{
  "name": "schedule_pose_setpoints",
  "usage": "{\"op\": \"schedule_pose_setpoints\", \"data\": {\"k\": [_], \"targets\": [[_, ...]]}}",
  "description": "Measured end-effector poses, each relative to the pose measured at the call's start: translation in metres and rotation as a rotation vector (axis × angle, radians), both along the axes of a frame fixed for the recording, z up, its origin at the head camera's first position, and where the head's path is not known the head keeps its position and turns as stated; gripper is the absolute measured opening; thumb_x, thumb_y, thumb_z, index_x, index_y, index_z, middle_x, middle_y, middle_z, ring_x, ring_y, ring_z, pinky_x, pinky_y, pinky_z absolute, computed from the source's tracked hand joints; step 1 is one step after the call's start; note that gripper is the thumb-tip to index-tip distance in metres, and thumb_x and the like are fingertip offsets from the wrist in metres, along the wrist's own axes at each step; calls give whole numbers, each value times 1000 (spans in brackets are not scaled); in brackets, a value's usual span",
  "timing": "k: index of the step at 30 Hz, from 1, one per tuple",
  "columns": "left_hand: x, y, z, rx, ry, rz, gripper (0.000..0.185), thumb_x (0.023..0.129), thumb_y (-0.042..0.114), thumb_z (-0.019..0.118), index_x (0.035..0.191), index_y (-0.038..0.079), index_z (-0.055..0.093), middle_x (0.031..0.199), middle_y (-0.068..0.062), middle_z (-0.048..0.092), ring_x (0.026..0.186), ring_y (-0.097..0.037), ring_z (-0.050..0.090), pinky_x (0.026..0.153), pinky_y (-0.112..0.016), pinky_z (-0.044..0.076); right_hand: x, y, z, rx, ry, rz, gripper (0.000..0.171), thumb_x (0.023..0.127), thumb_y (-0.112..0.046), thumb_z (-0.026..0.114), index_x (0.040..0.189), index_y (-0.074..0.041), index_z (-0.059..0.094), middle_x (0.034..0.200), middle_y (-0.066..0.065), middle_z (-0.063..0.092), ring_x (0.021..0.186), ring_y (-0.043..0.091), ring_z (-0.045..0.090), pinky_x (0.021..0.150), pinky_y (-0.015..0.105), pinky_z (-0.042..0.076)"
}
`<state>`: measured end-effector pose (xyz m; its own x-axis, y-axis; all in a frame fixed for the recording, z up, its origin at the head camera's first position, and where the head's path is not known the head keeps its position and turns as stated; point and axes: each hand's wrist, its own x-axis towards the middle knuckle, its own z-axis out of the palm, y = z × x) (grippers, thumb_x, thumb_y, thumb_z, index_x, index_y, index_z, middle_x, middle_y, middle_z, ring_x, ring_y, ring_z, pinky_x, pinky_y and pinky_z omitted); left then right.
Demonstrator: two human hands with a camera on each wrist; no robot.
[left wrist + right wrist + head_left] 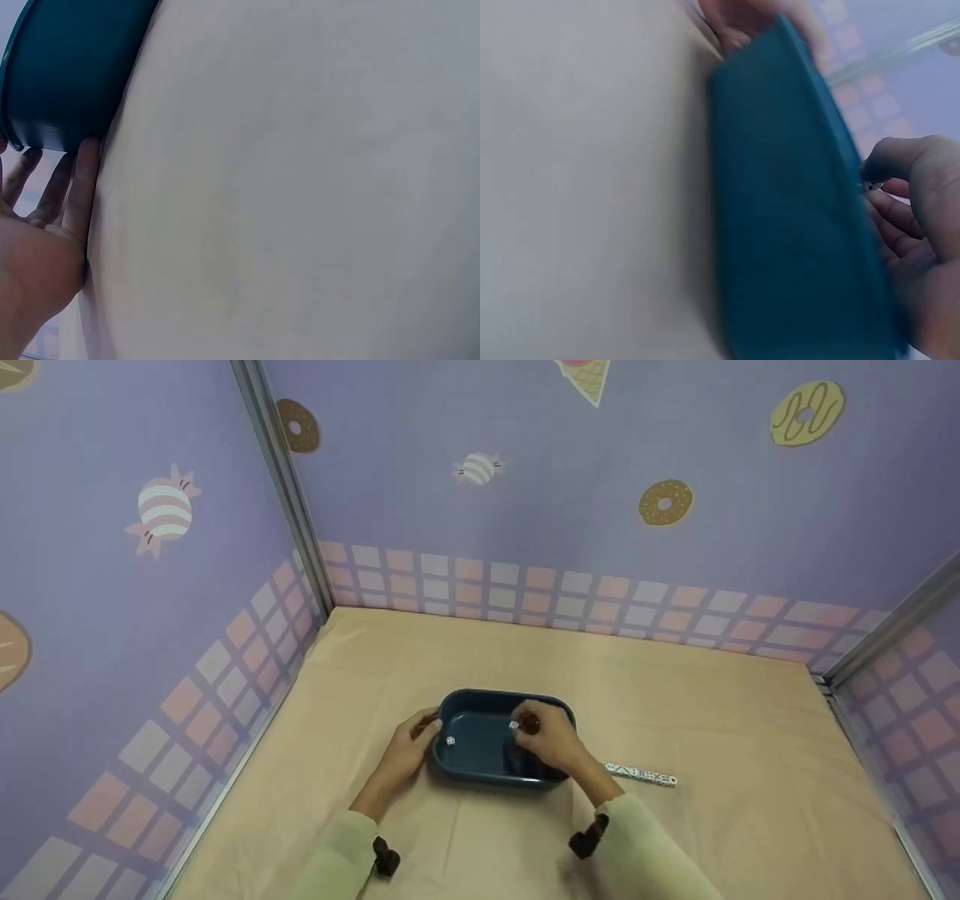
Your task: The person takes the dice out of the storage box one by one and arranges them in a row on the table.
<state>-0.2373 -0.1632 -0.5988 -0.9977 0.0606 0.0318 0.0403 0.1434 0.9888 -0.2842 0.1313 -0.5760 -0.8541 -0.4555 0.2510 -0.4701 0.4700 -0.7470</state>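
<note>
Head view — right hand (551, 739) pinches a small die (514, 725) over blue tray (480, 769) | left hand (409, 746) braces its rim, fingers straight | risk: die bounces out — dropped too high

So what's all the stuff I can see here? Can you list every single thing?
tub: one, dark blue, middle of the table.
die in tub: one, white, on the tub's floor near its left wall.
pinched die: one, white, in the right hand's fingertips over the tub.
row of dice: one line, white, on the table right of the tub; too small to count.
table cover: one, beige.
walls: purple with sweets pictures, around the table.
left hand: grip resting against the tub's left side.
right hand: over the tub, pinching a die.
</note>
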Motion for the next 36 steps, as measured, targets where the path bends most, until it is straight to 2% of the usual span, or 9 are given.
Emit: {"op": "schedule_pose_setpoints", "data": {"k": [4,7,11,15,18,23,29,36], "targets": [[4,-1,-2,-21,6,27,39,111,16,57,146,0,59,140,-21,62,132,-38,57,114,-57,42,6,58,15,-44,39,-7,19,89,6,76,104,-4,72,95,5,71,85,18,68,77,33,59],[4,-1,0,-26,23,47,38,111,16,57,145,0,60,140,-20,63,134,-39,56,116,-58,39,9,105,22,-48,39,-66,16,90,7,75,102,-4,71,93,8,72,84,19,69,77,30,59],[1,-2,1,-19,30,56,37,111,16,58,144,0,61,139,-21,63,132,-39,57,116,-57,39,13,168,26,3,63,-158,13,92,8,74,101,-1,71,93,11,72,84,19,69,78,23,58],[-6,-5,-13,-16,22,44,38,111,16,57,146,0,60,140,-22,63,130,-38,57,115,-57,40,22,224,24,76,66,-251,15,92,8,75,103,-1,71,95,9,72,86,18,69,78,19,56],[-11,-7,-24,-21,24,48,40,111,19,57,147,2,59,141,-20,63,131,-37,57,115,-57,40,33,252,16,131,34,-301,15,94,5,75,106,-3,71,97,6,71,89,16,67,78,20,55],[-13,-8,-29,-20,17,44,41,111,24,59,148,7,60,141,-14,62,131,-33,57,114,-54,42,50,271,-3,213,-39,-340,14,96,1,75,108,-4,72,100,6,71,91,17,66,78,25,55],[-15,-8,-32,-44,11,32,39,111,27,59,146,10,62,139,-10,64,129,-28,59,112,-49,44,59,266,-22,243,-116,-358,13,95,1,76,106,-5,72,100,5,71,91,19,66,79,26,56],[-15,-3,-32,-61,16,22,40,111,29,59,147,11,61,140,-10,63,131,-28,58,115,-50,42,61,262,-34,249,-96,-339,17,92,6,76,103,-8,72,97,2,70,90,18,67,79,29,56]]}}
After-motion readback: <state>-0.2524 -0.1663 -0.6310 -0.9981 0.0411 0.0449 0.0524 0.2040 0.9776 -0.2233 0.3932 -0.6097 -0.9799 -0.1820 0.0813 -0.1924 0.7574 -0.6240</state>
